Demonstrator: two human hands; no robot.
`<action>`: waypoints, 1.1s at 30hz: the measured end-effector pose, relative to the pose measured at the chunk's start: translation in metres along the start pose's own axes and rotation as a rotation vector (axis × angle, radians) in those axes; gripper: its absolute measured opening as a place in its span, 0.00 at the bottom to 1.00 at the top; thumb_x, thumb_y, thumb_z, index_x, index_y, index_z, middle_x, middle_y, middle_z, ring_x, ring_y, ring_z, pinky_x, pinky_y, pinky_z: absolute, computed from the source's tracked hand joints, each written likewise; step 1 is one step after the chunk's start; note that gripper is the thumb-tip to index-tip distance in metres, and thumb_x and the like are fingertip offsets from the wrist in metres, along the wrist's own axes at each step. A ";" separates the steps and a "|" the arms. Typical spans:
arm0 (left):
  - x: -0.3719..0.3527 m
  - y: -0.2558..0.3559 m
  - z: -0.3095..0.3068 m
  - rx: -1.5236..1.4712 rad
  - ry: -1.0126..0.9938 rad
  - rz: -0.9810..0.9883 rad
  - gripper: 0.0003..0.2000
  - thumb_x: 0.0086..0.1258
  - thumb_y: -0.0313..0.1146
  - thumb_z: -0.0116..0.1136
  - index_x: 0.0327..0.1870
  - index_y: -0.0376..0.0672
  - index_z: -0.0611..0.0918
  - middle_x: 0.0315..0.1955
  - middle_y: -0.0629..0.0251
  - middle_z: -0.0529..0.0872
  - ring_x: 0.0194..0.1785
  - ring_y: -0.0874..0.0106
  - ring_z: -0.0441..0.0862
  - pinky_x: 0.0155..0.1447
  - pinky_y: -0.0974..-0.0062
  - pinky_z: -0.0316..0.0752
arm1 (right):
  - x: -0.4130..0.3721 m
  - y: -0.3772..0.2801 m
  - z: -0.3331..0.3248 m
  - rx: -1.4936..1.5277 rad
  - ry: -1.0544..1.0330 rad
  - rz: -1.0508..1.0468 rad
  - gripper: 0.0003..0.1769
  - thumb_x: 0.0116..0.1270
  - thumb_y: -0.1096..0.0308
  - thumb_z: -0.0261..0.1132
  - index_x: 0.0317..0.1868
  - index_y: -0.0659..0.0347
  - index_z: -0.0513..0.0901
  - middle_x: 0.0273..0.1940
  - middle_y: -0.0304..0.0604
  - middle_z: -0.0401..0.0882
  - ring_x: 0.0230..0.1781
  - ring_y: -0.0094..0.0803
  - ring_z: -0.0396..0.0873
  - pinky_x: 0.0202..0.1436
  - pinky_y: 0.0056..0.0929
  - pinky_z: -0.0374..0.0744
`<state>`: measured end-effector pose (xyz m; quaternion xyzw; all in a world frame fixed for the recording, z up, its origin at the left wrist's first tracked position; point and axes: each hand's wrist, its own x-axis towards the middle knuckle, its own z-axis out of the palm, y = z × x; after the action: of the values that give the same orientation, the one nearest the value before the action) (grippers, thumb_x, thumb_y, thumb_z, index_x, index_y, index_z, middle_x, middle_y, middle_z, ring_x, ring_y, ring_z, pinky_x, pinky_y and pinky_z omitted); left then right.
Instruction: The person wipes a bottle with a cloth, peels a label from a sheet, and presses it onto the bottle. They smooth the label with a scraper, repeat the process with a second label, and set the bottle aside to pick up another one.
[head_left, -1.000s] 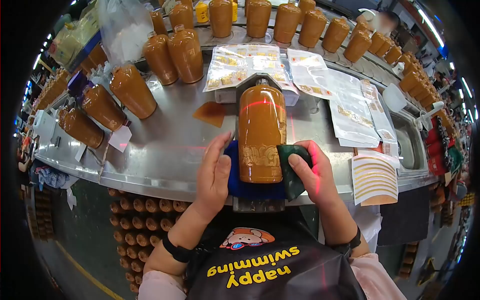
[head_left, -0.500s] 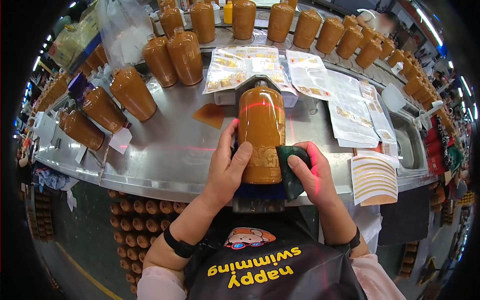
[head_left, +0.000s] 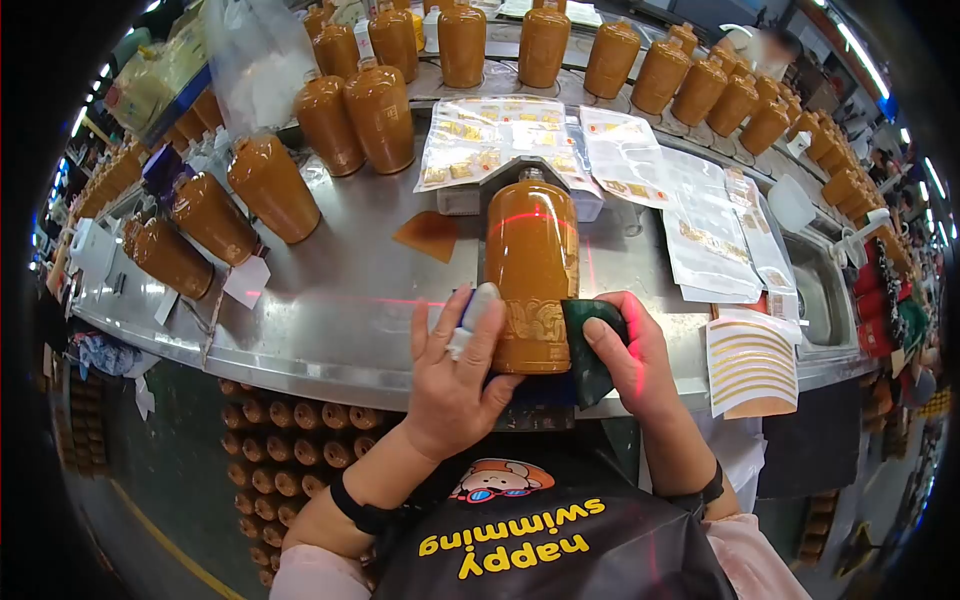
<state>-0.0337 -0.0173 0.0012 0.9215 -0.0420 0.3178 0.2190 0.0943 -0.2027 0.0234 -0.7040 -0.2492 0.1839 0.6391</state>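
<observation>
An amber ceramic bottle (head_left: 532,265) lies on its side in a cradle on the steel table, neck pointing away from me, with a gold patterned label band near its base. A red laser line crosses its shoulder. My left hand (head_left: 455,385) rests against the bottle's lower left side, fingers spread and fingertips on the label band. My right hand (head_left: 628,355) presses a dark green cloth (head_left: 590,345) against the bottle's lower right side. A blue pad (head_left: 530,385) lies under the bottle.
Several upright amber bottles (head_left: 375,115) stand at the left and along a curved conveyor at the back. Clear sheets of gold labels (head_left: 495,135) lie behind the cradle, more label sheets (head_left: 715,235) and gold arc stickers (head_left: 750,365) at the right. A sink (head_left: 825,290) is far right.
My left hand moved from flat beside the bottle onto its left side, then slid down to the label band. My right hand with the cloth stayed put.
</observation>
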 end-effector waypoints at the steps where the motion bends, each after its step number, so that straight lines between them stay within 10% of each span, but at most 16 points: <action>1: -0.003 -0.004 0.003 -0.043 0.013 -0.057 0.32 0.68 0.42 0.61 0.72 0.41 0.69 0.64 0.49 0.76 0.72 0.48 0.65 0.76 0.43 0.44 | 0.000 0.001 -0.001 -0.011 0.000 -0.004 0.13 0.72 0.65 0.65 0.47 0.66 0.76 0.34 0.35 0.77 0.35 0.18 0.72 0.40 0.21 0.74; 6: 0.029 0.016 0.001 0.066 -0.031 -0.008 0.48 0.56 0.46 0.74 0.76 0.39 0.59 0.69 0.44 0.67 0.71 0.45 0.65 0.75 0.42 0.50 | -0.001 -0.003 -0.002 -0.026 -0.017 0.009 0.13 0.72 0.65 0.63 0.49 0.65 0.76 0.36 0.33 0.77 0.36 0.16 0.72 0.42 0.18 0.73; 15: 0.002 -0.006 0.008 -0.173 -0.113 -0.192 0.48 0.67 0.56 0.62 0.76 0.32 0.52 0.72 0.42 0.61 0.75 0.46 0.60 0.78 0.52 0.48 | 0.000 0.004 -0.021 0.112 0.116 -0.060 0.11 0.71 0.69 0.65 0.50 0.63 0.78 0.35 0.32 0.79 0.35 0.14 0.74 0.40 0.17 0.75; 20: 0.012 -0.005 0.010 -0.006 -0.119 -0.094 0.49 0.68 0.60 0.58 0.76 0.30 0.51 0.73 0.41 0.60 0.75 0.47 0.60 0.79 0.47 0.40 | 0.014 -0.001 -0.026 -0.505 0.014 -0.637 0.27 0.65 0.86 0.53 0.65 0.63 0.74 0.66 0.64 0.69 0.67 0.54 0.70 0.69 0.41 0.71; 33: 0.010 -0.009 0.012 -0.011 -0.106 -0.067 0.49 0.66 0.59 0.59 0.75 0.28 0.53 0.68 0.43 0.68 0.70 0.46 0.64 0.76 0.40 0.42 | 0.040 -0.027 -0.014 -0.541 -0.061 -0.675 0.18 0.59 0.83 0.60 0.51 0.65 0.74 0.52 0.61 0.77 0.51 0.56 0.79 0.54 0.42 0.79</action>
<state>-0.0172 -0.0139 -0.0050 0.9368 -0.0242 0.2607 0.2322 0.1312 -0.1893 0.0544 -0.7196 -0.5234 -0.0865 0.4482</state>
